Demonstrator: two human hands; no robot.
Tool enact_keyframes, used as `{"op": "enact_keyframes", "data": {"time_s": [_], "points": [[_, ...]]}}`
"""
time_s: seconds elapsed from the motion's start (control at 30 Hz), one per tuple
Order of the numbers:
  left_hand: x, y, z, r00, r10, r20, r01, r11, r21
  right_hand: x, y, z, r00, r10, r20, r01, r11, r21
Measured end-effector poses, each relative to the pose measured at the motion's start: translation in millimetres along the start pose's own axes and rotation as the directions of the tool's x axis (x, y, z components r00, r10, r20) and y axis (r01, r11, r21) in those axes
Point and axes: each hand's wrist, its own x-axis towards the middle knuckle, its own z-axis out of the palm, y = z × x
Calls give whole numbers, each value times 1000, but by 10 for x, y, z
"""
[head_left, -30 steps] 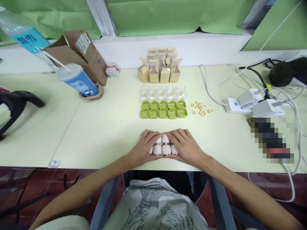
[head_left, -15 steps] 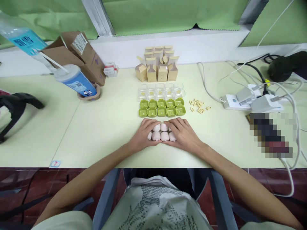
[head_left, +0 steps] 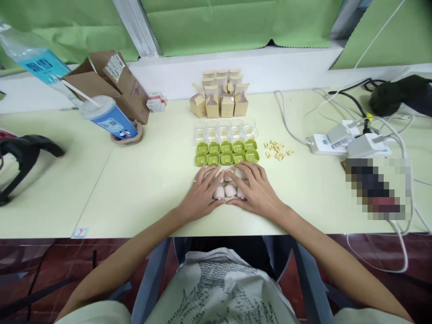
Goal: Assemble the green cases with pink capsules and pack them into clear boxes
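Two rows of pale pink pieces (head_left: 230, 191) lie on the table (head_left: 135, 189), just on the near side of the green cups (head_left: 227, 157), with the person's hands around them. The left hand (head_left: 199, 193) is half open and cupped over the left end of the rows, fingers spread on the far side and thumb along the front; the right hand (head_left: 256, 191) mirrors it at the other end, its fingertips just beside the green cups. Both touch the pieces or nearly so, but I cannot tell how firmly either holds them, since the palms hide the outer ones. Compared with a second ago, the pieces have come away from the table's near edge and closer to the green cups. They were also neatly lined up half a second ago; now the front ones lean at slightly different angles. My reading is that the shift toward the green cups is largely made, while the evenness of the rows has suffered and they are not yet straight. Clear cups (head_left: 225, 129) sit directly behind the green cups, small cardboard boxes (head_left: 227, 108) stand farther behind, and loose yellow bits (head_left: 278, 147) lie to the right of them.
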Motion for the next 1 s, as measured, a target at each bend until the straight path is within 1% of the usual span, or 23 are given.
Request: {"op": "enact_keyframes", "data": {"time_s": [0.07,0.1,0.17,0.23,0.3,0.37,0.47,0.57,0.7,1.0], "points": [[-42,47,-55,997,53,-59,-48,995,82,-66,-21,-116,999,20,-50,-21,1000,-13],[-74,69,-91,995,55,-88,-44,993,113,-116,-26,-184,996,49,-74,-51,998,-25],[-157,106,-162,988,10,-155,12,990,142,-240,-31,-308,986,134,-96,-140,989,-49],[-239,127,-205,978,-55,-202,80,990,117,-364,-40,-378,973,223,-56,-226,973,-43],[-289,134,-202,973,-104,-207,117,992,52,-447,-60,-373,963,270,9,-270,963,19],[-293,137,-164,972,-120,-204,121,993,-11,-472,-88,-315,961,274,33,-276,957,89],[-241,153,-102,967,-110,-229,99,993,-61,-431,-111,-227,969,249,-5,-247,963,112],[-192,174,-90,964,-103,-245,89,994,-66,-371,-88,-211,977,214,-7,-213,974,78],[-172,182,-114,957,-112,-268,114,993,-7,-323,-38,-221,984,181,6,-181,983,28],[-162,146,-119,952,-152,-265,154,988,-11,-250,-52,-165,969,247,19,-245,967,-73]]}}
